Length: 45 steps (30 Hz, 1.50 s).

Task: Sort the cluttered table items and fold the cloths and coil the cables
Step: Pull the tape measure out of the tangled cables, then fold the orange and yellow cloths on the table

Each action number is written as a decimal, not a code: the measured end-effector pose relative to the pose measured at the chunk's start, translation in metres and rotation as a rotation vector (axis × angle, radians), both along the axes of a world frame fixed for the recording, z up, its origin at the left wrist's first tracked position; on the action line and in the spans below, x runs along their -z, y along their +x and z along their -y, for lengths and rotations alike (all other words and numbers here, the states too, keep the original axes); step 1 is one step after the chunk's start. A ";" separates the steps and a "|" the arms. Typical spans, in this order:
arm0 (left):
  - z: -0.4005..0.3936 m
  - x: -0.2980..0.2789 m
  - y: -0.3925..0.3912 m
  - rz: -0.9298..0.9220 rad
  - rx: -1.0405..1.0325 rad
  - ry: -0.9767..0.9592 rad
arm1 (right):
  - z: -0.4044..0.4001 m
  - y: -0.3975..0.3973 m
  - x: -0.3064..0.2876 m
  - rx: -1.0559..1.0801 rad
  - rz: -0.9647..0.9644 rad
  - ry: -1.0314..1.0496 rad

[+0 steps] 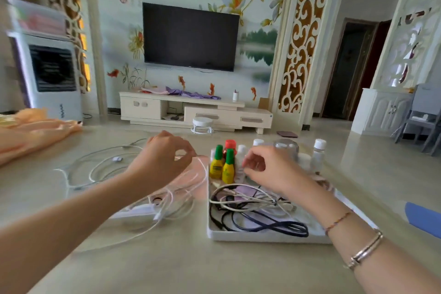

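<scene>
Inventory as I read it through the head camera, largest first.

1. Smooth beige table top [181, 258]: it lies under both of my hands and carries everything listed below.
2. Crumpled peach cloth [35, 133]: unfolded, on the table well to the left of my left hand.
3. Shallow white rectangular plastic tray [262, 237]: directly below my right hand and just right of my left hand.
4. Tangle of black, dark blue and white cables [257, 212]: inside the tray, nearer to me than my right hand, lying over pale lilac cloth.
5. Loose white cable [95, 172]: sprawled in open loops on the table, left of and beneath my left hand; its strands are blurred close to the fingers.
6. White power strip [140, 210]: under my left wrist, overlaid by white cable strands.
7. Two yellow bottles with green caps [223, 167]: upright at the far end of the tray, between my two hands; a red-capped bottle [230, 145] stands just behind them, and clear white-capped bottles [318, 153] stand beyond my right hand.
8. Left hand [164, 160]: raised over the white cable, fingers curled, thumb and fingertips drawn together; I cannot tell whether they actually pinch a strand.
9. Right hand [267, 167]: above the tray, fingers curled with thumb meeting forefinger; what it pinches, if anything, I cannot tell.
</scene>
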<state>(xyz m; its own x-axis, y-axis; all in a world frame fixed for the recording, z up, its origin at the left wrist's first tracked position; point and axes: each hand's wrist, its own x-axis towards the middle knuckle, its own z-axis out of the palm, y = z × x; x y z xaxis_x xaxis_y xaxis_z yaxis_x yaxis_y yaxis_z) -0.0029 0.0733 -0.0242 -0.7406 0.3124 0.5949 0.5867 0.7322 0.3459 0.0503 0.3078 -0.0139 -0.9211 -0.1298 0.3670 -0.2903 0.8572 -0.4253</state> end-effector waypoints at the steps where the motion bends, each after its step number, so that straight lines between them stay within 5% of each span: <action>1: 0.036 -0.002 0.006 -0.002 -0.070 -0.005 | 0.030 -0.006 -0.003 -0.048 0.003 0.005; 10: 0.243 0.016 0.028 0.001 -0.612 0.074 | 0.257 -0.068 -0.019 -0.397 0.031 0.097; 18: 0.393 0.076 0.021 0.172 -1.151 0.077 | 0.441 -0.122 0.026 -0.578 0.067 0.061; 22: 0.413 0.097 -0.004 0.338 -1.113 0.048 | 0.488 -0.140 0.051 -0.626 0.107 -0.015; 36: 0.428 0.089 -0.029 0.167 -1.070 0.201 | 0.528 -0.169 0.080 -0.637 0.283 -0.278; 45: 0.387 0.069 -0.021 0.149 -0.592 0.542 | 0.518 -0.173 0.081 -0.586 0.329 -0.436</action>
